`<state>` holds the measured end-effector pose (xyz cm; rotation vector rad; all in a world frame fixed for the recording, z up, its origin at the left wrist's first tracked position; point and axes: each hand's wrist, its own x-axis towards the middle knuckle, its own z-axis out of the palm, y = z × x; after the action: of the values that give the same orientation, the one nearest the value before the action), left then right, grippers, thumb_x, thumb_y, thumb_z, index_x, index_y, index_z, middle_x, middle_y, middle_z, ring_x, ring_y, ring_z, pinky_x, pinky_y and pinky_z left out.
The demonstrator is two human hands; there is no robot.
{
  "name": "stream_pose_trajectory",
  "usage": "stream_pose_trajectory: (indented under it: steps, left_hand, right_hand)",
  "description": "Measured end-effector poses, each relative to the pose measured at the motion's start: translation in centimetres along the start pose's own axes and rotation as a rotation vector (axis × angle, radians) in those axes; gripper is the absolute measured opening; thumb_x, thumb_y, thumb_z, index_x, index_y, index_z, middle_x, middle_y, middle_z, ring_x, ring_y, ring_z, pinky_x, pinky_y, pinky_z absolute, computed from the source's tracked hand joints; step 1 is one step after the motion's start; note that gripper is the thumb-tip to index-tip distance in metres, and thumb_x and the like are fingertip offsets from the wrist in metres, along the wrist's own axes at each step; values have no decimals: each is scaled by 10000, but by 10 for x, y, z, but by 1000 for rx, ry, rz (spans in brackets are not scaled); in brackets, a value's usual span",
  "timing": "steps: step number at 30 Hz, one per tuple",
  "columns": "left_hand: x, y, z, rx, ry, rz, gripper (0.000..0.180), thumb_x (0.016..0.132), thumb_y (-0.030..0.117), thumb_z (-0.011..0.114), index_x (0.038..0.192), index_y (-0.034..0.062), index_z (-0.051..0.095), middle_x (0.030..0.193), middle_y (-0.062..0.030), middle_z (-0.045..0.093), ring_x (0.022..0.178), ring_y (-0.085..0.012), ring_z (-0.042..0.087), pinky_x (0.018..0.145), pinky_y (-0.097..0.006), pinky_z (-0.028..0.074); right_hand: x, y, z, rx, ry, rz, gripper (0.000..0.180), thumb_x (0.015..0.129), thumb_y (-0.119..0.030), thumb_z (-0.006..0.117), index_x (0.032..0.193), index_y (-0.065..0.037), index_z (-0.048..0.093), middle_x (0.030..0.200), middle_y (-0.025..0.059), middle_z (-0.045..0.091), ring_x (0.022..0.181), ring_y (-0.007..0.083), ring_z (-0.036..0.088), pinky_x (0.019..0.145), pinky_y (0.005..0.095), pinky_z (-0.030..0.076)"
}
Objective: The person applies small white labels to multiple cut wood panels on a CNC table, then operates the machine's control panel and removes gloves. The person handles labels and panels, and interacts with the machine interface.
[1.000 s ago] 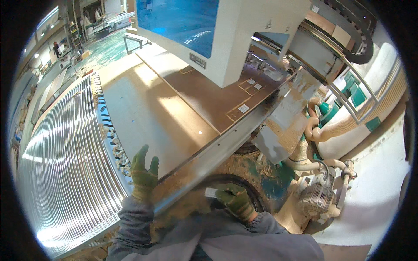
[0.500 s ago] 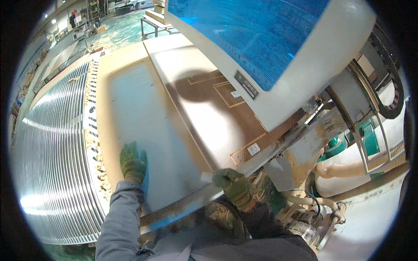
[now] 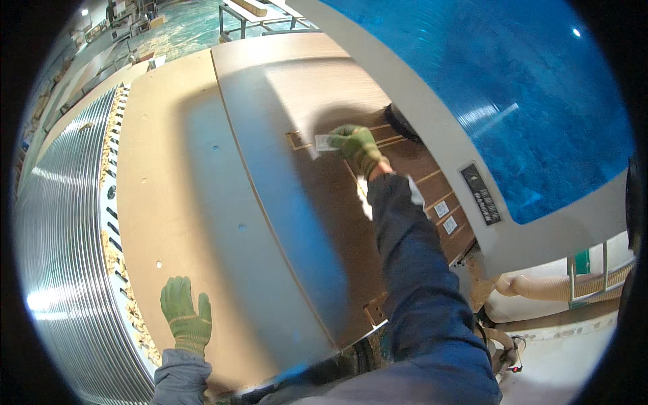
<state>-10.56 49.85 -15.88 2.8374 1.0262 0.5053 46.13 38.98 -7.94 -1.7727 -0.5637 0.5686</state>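
Observation:
My left hand point(image 3: 184, 316), in a green work glove, lies on the tan board point(image 3: 152, 196) with its fingers stretched out. My right hand point(image 3: 358, 147), gloved alike, reaches far over the brown wood-grain panel point(image 3: 351, 229). Its fingers pinch a small white label point(image 3: 327, 142), held at or just above the panel near a routed corner mark; whether it touches cannot be told. Two more white labels, a left one point(image 3: 441, 208) and a right one point(image 3: 450, 225), sit on the panel right of my forearm. Pale grooves run across the panel.
A machine hood with a blue window point(image 3: 486, 88) overhangs the panel's right side. A ribbed metal roller bed point(image 3: 64, 229) lies left, with wood shavings point(image 3: 131, 317) along its edge. A ribbed hose point(image 3: 540, 287) is at lower right. A table point(image 3: 253, 15) stands behind.
My right hand has moved forward from the board's near edge to over the brown panel, carrying the label. My left hand appears lower and further left in view. The view has shifted too.

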Motion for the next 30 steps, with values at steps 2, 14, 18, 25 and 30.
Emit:
stream_pose_trajectory:
  steps: [2,14,18,25,30]
  left_hand:
    - [1,-1,-2,0,-15,22,569,940,256,662,1419,-11,512,1419,-215,513,1415,-393,412,1216,-556,244]
    - [10,9,-13,-36,-41,-9,580,874,205,685,1380,-34,531,1391,-253,526,1377,-443,444,1190,-592,273]
    - [12,11,-19,-2,-75,-6,562,885,202,677,1376,-32,535,1390,-257,528,1365,-447,457,1183,-590,293]
    - [13,13,-21,16,-104,-19,545,919,195,655,1398,-26,519,1415,-254,511,1367,-448,451,1183,-577,306]
    - [11,9,-16,7,-69,7,552,912,185,655,1405,-20,516,1417,-249,513,1371,-443,450,1185,-580,298]
  right_hand:
    - [44,-11,-8,-305,-111,178,238,929,-198,751,1136,-81,753,1007,60,759,883,171,686,747,309,554]
    - [105,-14,-9,-287,-283,185,202,837,-96,821,1018,-15,784,913,104,766,754,193,688,691,308,564]
    - [106,-10,-6,-200,-289,197,181,860,-108,810,1013,-16,780,893,96,761,731,174,677,652,298,558]
    - [115,-8,-5,-338,-303,205,155,870,-125,812,1005,-55,785,878,82,750,710,162,668,618,303,554]
    - [122,-10,-5,-411,-342,207,223,821,-151,855,999,-38,782,869,94,753,717,164,673,610,312,543]
